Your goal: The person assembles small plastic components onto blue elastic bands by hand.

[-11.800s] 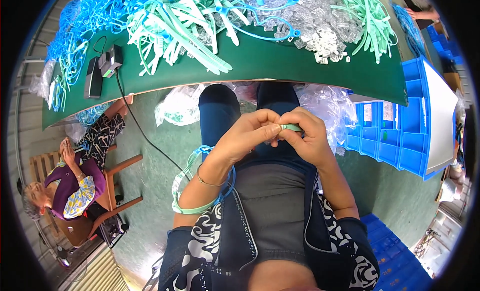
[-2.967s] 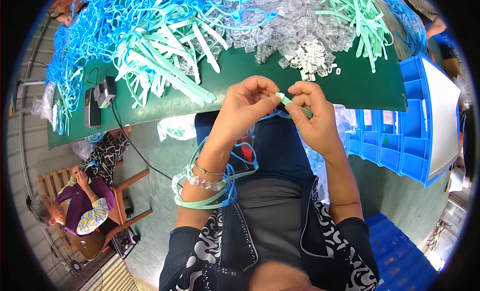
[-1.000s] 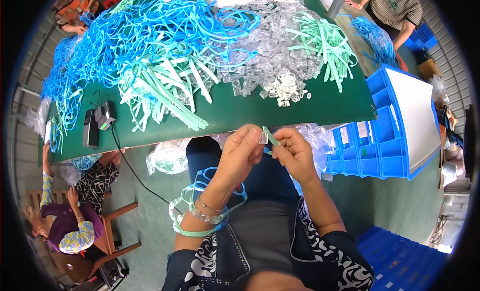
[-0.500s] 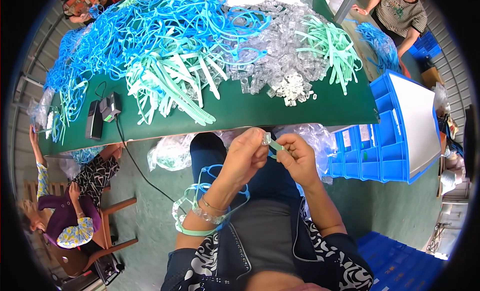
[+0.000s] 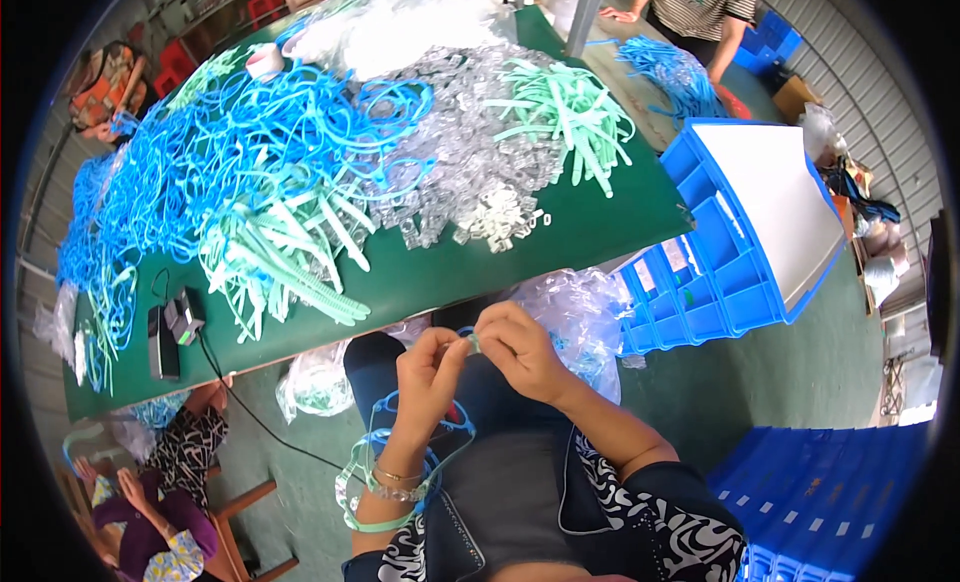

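Note:
In front of my lap, my left hand [image 5: 430, 377] and my right hand [image 5: 522, 354] meet fingertip to fingertip, both closed. A short bit of pale green strap [image 5: 474, 343] shows between them, pinched by my right fingers. The small clear buckle at my left fingertips is mostly covered by the fingers. Around my left forearm hang looped blue and green straps [image 5: 362, 524] with clear buckles. Beyond my hands, on the green table [image 5: 420, 287], lie heaps of green ribbed straps [image 5: 285, 267], blue straps [image 5: 250, 132], clear buckles [image 5: 470, 132] and small white loops [image 5: 497, 220].
Blue crates [image 5: 715, 247] stand right of the table, and more blue crates [image 5: 810, 502] lie lower right. A black device [image 5: 163, 342] with a cord sits at the table's left. Plastic bags [image 5: 565, 317] are under the edge. Co-workers sit lower left and stand upper right.
My hands have drawn together and shifted left and down in the picture; the buckle, plainly seen before, is now mostly covered. The view has swung, and the left co-worker's hands have moved.

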The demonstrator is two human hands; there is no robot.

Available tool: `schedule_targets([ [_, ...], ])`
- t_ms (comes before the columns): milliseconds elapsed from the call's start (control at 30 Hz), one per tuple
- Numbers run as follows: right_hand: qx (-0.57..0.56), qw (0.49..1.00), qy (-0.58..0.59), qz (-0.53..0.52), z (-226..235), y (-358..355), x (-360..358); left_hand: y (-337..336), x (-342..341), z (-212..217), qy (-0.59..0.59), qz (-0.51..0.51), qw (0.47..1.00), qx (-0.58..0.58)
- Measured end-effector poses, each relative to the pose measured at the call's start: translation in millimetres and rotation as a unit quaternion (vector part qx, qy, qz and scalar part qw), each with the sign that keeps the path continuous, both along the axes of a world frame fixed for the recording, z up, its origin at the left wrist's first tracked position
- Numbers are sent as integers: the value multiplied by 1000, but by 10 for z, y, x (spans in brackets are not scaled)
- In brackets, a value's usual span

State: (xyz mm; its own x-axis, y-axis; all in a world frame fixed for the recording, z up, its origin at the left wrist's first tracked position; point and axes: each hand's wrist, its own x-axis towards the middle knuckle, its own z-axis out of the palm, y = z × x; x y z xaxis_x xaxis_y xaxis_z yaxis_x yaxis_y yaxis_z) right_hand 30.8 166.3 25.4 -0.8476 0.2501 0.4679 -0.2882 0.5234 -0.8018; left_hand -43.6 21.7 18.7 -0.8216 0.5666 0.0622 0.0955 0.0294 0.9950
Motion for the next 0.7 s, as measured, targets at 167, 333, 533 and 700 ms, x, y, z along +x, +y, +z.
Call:
schedule_targets([
  [167, -272, 948, -34, 160, -57, 62, 37, -88, -13, 105, 169, -32, 981, -87],
  [333, -189, 972, -31, 137, -116, 125, -31, -142, 13, 174, -106, -134, 985, 19],
  [533, -86, 984, -107, 111, 106, 42, -8, -132, -54, 267, -229, -190, 949, 103],
  [700, -42, 991, -69, 110, 122, -16, -34, -224, -67, 216, -306, -164, 928, 139],
])
